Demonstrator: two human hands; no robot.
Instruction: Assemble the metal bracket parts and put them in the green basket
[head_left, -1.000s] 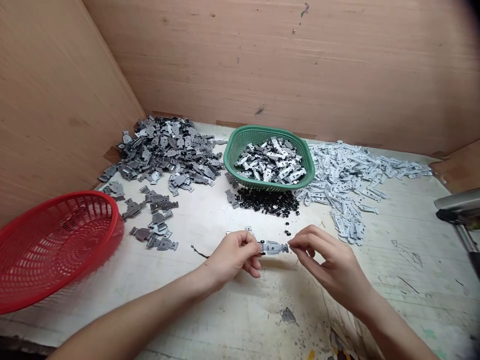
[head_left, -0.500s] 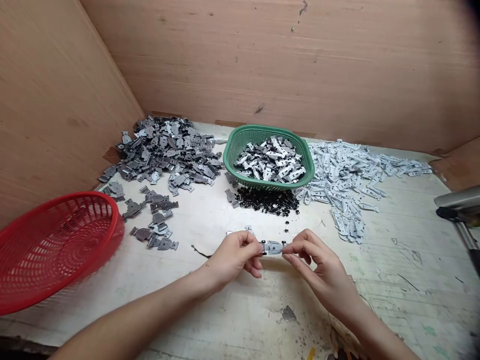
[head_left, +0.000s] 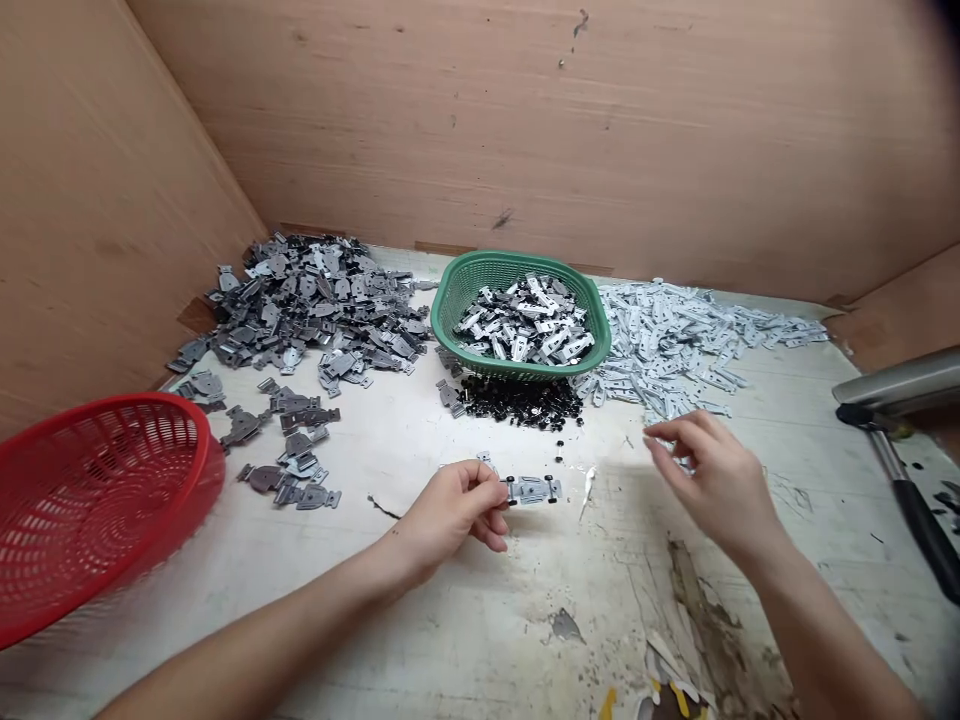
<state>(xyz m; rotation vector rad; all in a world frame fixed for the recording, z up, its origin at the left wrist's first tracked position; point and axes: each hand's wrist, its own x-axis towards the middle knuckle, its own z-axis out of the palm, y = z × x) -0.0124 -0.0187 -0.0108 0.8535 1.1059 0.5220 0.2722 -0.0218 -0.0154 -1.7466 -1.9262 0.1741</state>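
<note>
My left hand (head_left: pixel 465 502) pinches one end of a small grey toy car chassis (head_left: pixel 534 489) between thumb and fingers. Black wheels on axles show at both ends of it, and it is held level just above the table. Off to the right, my right hand (head_left: pixel 709 480) hovers by the near edge of the pile of whitish long flat parts (head_left: pixel 667 345). Its thumb and forefinger are slightly apart, with nothing visible between them. A loose pair of black wheels on an axle (head_left: pixel 559 451) lies beyond the chassis.
A green basket (head_left: pixel 604 345) holds mixed chassis parts, with black wheel sets (head_left: pixel 517 402) heaped before it. Grey metal-looking plates (head_left: pixel 322 300) are piled at back left. A red basket (head_left: pixel 202 440) stands left, and a tool with a black handle (head_left: pixel 926 535) lies right.
My right hand has let go of the chassis and moved right, towards the whitish parts. My left hand still holds the chassis. The view has shifted slightly.
</note>
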